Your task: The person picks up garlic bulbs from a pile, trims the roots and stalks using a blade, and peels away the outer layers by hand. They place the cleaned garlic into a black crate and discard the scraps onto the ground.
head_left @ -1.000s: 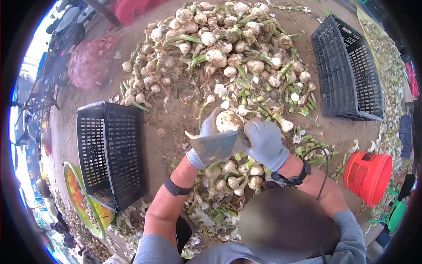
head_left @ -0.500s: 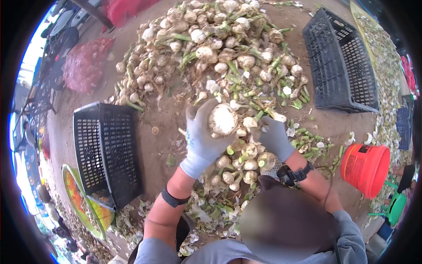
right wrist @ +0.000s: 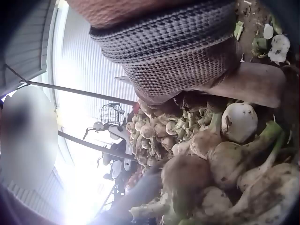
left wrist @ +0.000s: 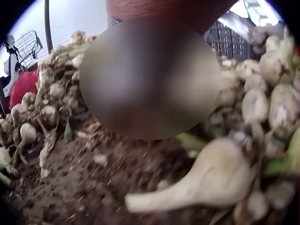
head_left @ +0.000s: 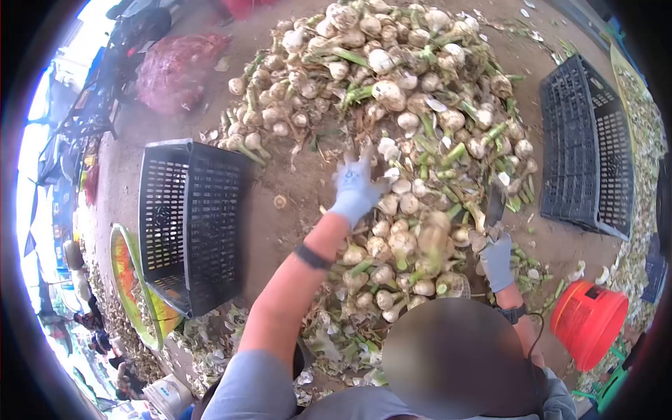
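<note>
My left hand (head_left: pixel 355 185), in a pale grey glove, reaches forward with spread fingers over the soil at the near edge of the large garlic pile (head_left: pixel 392 63). Nothing shows in its grasp. A blurred patch covers much of the left wrist view, where a garlic bulb (left wrist: pixel 220 176) with a stem lies close by. Off to the right, my gloved right hand (head_left: pixel 497 262) grips a knife; its dark blade (head_left: pixel 495 204) points away from me, and its handle (right wrist: pixel 255 84) shows in the right wrist view. Between the hands, a motion-blurred garlic bulb (head_left: pixel 435 241) is above the nearer bulbs (head_left: pixel 381 248).
Black plastic crates stand at left (head_left: pixel 213 231) and right (head_left: pixel 577 150). A red bucket (head_left: pixel 588 322) sits at the lower right. Cut stems and peelings (head_left: pixel 336 350) litter the ground near me. A pink mesh sack (head_left: pixel 178 73) lies at the upper left.
The left hand has released the large garlic bulb it held and moved forward with fingers spread. My right hand, with the knife, has swung away to the right.
</note>
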A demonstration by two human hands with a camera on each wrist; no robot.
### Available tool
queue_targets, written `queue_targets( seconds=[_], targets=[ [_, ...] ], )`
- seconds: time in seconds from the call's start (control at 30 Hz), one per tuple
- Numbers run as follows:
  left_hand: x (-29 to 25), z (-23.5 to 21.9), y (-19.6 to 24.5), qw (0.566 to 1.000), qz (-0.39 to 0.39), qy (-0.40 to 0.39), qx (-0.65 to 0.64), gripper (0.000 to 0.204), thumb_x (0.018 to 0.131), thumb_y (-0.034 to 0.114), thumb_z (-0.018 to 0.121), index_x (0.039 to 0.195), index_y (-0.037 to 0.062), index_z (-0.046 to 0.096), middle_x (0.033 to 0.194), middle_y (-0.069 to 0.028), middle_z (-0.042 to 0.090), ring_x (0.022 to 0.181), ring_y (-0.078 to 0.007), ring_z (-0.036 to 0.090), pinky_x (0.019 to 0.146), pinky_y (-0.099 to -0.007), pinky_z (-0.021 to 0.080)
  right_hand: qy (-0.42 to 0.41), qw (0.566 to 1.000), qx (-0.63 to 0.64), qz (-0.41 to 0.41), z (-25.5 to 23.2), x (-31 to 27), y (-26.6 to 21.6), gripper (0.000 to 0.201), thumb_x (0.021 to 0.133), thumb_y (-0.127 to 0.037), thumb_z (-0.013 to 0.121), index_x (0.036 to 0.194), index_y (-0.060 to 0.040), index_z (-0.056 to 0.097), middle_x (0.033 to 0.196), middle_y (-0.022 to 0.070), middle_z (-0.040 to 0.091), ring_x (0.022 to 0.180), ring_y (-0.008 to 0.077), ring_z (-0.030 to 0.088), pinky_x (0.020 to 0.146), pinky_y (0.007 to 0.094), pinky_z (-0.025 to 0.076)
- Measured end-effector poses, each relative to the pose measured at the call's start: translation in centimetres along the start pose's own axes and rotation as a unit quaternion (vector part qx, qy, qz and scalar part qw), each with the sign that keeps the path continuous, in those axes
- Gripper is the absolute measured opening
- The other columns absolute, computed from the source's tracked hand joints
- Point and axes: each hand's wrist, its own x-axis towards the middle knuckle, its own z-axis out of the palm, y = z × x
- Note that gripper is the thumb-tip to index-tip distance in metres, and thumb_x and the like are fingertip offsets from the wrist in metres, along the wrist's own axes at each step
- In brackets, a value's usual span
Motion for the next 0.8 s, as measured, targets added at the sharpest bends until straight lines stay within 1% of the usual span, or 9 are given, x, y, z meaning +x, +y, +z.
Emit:
queue_targets(
  seconds=[0.13,0.2,0.3,0.33,0.4,0.47,0.6,0.7,0.8],
  targets=[
    [2.4,0.3,-8.7,0.989,-0.001,-0.13,0.067,0.036,0.083,0.012,0.062,0.119,0.0119,0.057,0.113,-0.016,0.056,0.099,-0.0378,0.06,0.082,-0.0445,0.05,0.028,0.997,0.013,-0.068,0.9,0.6,-0.6,0.017,0.079,-0.014,0.073,0.081,-0.0032,0.06,0.072,-0.0022,0.054,0.064,0.0078,0.05,0.054,0.0248,0.04],
    [0.0,-3.2,-12.9,0.962,0.016,-0.211,0.175,0.032,0.089,0.031,0.055,0.112,0.0105,0.062,0.101,-0.0181,0.064,0.097,-0.0341,0.063,0.082,-0.0449,0.051,0.009,0.999,0.001,-0.038,0.7,0.4,-0.5,0.019,0.079,-0.011,0.073,0.091,0.0,0.062,0.077,0.0001,0.06,0.068,0.0083,0.054,0.059,0.0254,0.044],
    [-4.6,-10.9,-15.8,0.679,0.086,-0.617,0.388,0.046,0.084,0.028,0.06,0.125,0.0081,0.057,0.113,-0.0191,0.065,0.102,-0.0367,0.064,0.086,-0.0439,0.051,-0.028,0.999,0.039,0.01,1.5,1.2,-1.6,0.025,0.079,-0.008,0.073,0.1,0.0032,0.065,0.081,0.002,0.066,0.072,0.0081,0.057,0.063,0.0264,0.047],
    [-4.6,-11.5,-16.0,0.678,0.081,-0.619,0.388,0.046,0.084,0.028,0.06,0.125,0.0081,0.057,0.113,-0.0191,0.065,0.102,-0.0367,0.064,0.086,-0.0439,0.051,-0.042,0.999,0.022,0.012,1.6,1.4,-1.3,0.026,0.079,-0.009,0.074,0.099,0.0035,0.065,0.082,0.0022,0.066,0.072,0.0083,0.057,0.064,0.0265,0.047],
    [-4.3,-12.7,-16.2,0.769,0.076,-0.565,0.29,0.052,0.084,0.025,0.06,0.131,0.0079,0.05,0.112,-0.0219,0.064,0.106,-0.0379,0.061,0.087,-0.0445,0.05,-0.051,0.998,-0.038,0.001,2.2,1.6,-1.9,0.028,0.078,-0.011,0.075,0.098,0.0042,0.064,0.084,0.0023,0.066,0.072,0.0089,0.055,0.065,0.0266,0.047],
    [-0.7,-10.8,-15.0,0.939,0.108,-0.284,0.164,0.06,0.077,0.018,0.063,0.133,0.0058,0.044,0.132,-0.0214,0.044,0.104,-0.0433,0.055,0.089,-0.0489,0.046,-0.055,0.998,-0.028,-0.023,3.1,2.2,-2.7,0.028,0.078,-0.012,0.075,0.098,0.0041,0.064,0.084,0.002,0.065,0.072,0.0089,0.054,0.065,0.0266,0.046],
    [10.3,-4.2,-11.3,0.942,0.101,0.127,0.292,0.066,0.073,0.026,0.071,0.132,0.008,0.047,0.136,-0.0147,0.045,0.12,-0.0349,0.047,0.093,-0.0512,0.039,-0.054,0.997,-0.027,-0.044,3.8,2.2,-4.5,0.027,0.077,-0.014,0.076,0.093,0.0029,0.063,0.081,0.001,0.062,0.071,0.0082,0.051,0.064,0.0266,0.045],
    [15.0,-1.4,-9.6,0.956,-0.132,0.054,0.256,0.068,0.071,0.035,0.076,0.128,0.0072,0.05,0.133,-0.013,0.047,0.122,-0.0329,0.045,0.094,-0.0506,0.039,-0.048,0.997,-0.052,-0.037,3.3,1.4,-5.2,0.027,0.076,-0.016,0.077,0.089,0.0018,0.062,0.077,0.0002,0.059,0.069,0.0075,0.05,0.06,0.0266,0.044],
    [15.6,-0.7,-9.7,0.96,-0.156,0.052,0.227,0.07,0.074,0.04,0.075,0.13,0.007,0.049,0.135,-0.0127,0.046,0.124,-0.0304,0.045,0.092,-0.0473,0.04,-0.047,0.998,-0.038,-0.003,2.8,1.0,-3.4,0.028,0.075,-0.018,0.078,0.088,0.0015,0.063,0.072,-0.0007,0.058,0.065,0.0074,0.048,0.058,0.0272,0.043]
  ],
)
